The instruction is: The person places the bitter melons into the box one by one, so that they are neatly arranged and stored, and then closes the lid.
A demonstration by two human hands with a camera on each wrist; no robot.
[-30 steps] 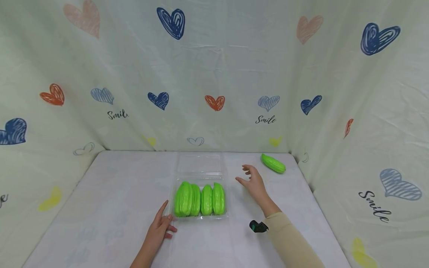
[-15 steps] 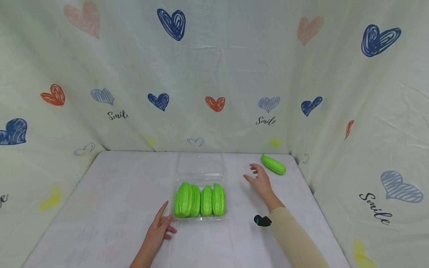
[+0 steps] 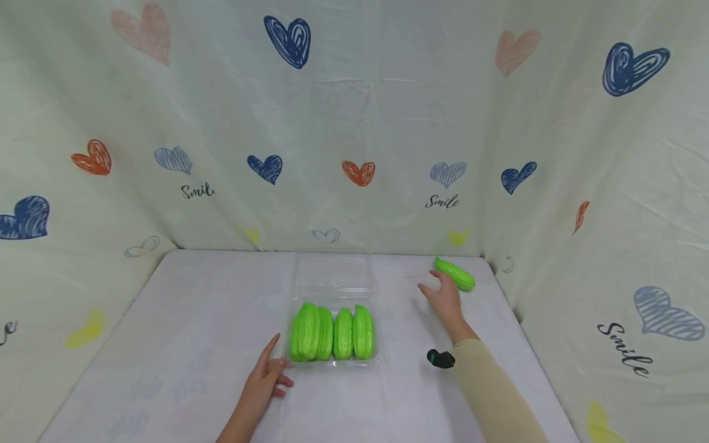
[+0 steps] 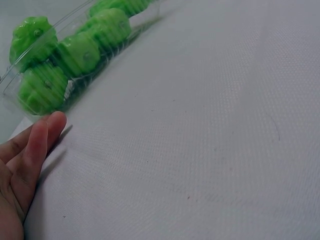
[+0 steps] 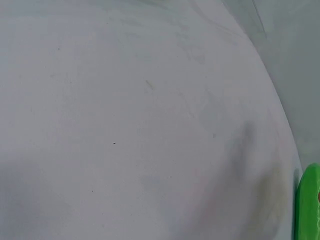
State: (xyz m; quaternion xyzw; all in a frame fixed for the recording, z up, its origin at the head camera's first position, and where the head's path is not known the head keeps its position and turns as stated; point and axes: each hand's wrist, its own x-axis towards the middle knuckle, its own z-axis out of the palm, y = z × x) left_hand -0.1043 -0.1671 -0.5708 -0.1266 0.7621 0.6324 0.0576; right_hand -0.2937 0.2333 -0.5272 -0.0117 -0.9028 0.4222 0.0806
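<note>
Several bright green ribbed gourds (image 3: 343, 333) lie side by side in a clear plastic clamshell box (image 3: 332, 363), their blunt ends showing in the left wrist view. My left hand (image 3: 259, 383) is at the box's near left corner; its fingertips (image 4: 59, 121) touch or nearly touch the wall. One loose gourd (image 3: 462, 280) lies at the table's far right, and its edge shows at the right of the right wrist view. Just left of it is my right hand (image 3: 447, 303), thumb and fingers spread apart, with nothing between them. Whether a fingertip touches this gourd I cannot tell.
The box's clear lid (image 3: 332, 271) lies folded back toward the rear. A white cloth covers the table (image 3: 216, 307). Heart-printed curtains (image 3: 360, 111) rise behind it and along both sides. A small black device (image 3: 440, 359) sits by the right wrist.
My right hand has moved to the right and slightly back, up to the loose gourd. The left hand and the box have stayed in place.
</note>
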